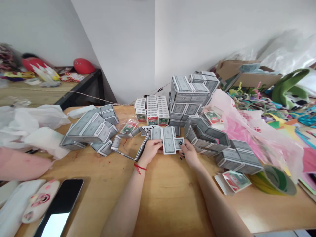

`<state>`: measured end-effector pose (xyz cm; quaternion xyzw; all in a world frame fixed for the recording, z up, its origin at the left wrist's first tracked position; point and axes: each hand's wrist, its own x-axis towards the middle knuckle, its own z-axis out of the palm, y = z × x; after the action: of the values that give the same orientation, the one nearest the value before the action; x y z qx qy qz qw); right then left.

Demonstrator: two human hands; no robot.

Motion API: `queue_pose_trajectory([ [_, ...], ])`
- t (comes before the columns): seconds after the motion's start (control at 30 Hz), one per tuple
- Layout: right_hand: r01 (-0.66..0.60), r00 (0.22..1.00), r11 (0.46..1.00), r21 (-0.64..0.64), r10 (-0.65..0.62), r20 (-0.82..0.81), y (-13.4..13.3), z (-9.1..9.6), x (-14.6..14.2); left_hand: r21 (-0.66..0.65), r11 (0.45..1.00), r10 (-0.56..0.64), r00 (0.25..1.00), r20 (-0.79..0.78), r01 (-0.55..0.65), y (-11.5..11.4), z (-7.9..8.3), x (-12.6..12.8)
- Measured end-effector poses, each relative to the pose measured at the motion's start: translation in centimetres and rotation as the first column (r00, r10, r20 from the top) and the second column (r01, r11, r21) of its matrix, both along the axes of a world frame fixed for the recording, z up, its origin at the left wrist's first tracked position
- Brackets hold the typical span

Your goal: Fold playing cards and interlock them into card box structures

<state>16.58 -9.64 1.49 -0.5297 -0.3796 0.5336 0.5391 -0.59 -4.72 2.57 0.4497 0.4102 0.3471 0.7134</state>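
Observation:
Several grey-backed playing cards [169, 142], joined into a stepped flat piece, are held between my two hands above the table. My left hand [151, 149], with a red string at the wrist, pinches the left side. The fingers of my right hand [189, 153] close on the card at the right end. A few face-up playing cards [148, 129] lie just behind the piece. Beside my left hand stands an open ring of folded cards [129, 144]. Near my right hand is a hollow card structure [206, 135].
Stacked card blocks [189, 95] rise behind, with card boxes [158, 110] beside them. More card blocks [90, 128] stand left. An opened card box [233, 181] and a tape roll [274, 181] lie right. A phone [60, 207] lies front left; pink plastic [242, 125] spreads right.

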Motion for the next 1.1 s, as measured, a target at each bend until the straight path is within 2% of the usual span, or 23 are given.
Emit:
queue_pose_trajectory([
  [0.23,0.002,0.989,0.998,0.060,0.007,-0.145,0.0,-0.1,-0.7,-0.042,0.991,0.129,0.986,0.102,-0.125,-0.2,-0.3,0.4],
  [0.4,0.053,0.978,0.998,0.015,-0.049,-0.202,0.1,0.1,-1.1,-0.058,0.984,0.173,0.979,0.109,-0.167,-0.3,-0.3,0.7],
  [0.57,0.108,0.978,0.994,0.016,-0.104,-0.180,0.1,0.0,-1.4,-0.057,0.981,0.189,0.978,0.093,-0.185,-0.4,-0.2,0.9],
  [0.73,0.015,0.991,0.999,0.034,-0.010,-0.134,-0.1,-0.1,-1.3,-0.075,0.984,0.170,0.982,0.080,-0.164,-0.5,-0.1,0.8],
  [1.1,-0.031,0.999,0.999,-0.020,0.030,-0.013,0.0,-0.3,-1.2,-0.026,0.992,0.128,0.990,0.063,-0.126,-0.6,-0.1,0.8],
])
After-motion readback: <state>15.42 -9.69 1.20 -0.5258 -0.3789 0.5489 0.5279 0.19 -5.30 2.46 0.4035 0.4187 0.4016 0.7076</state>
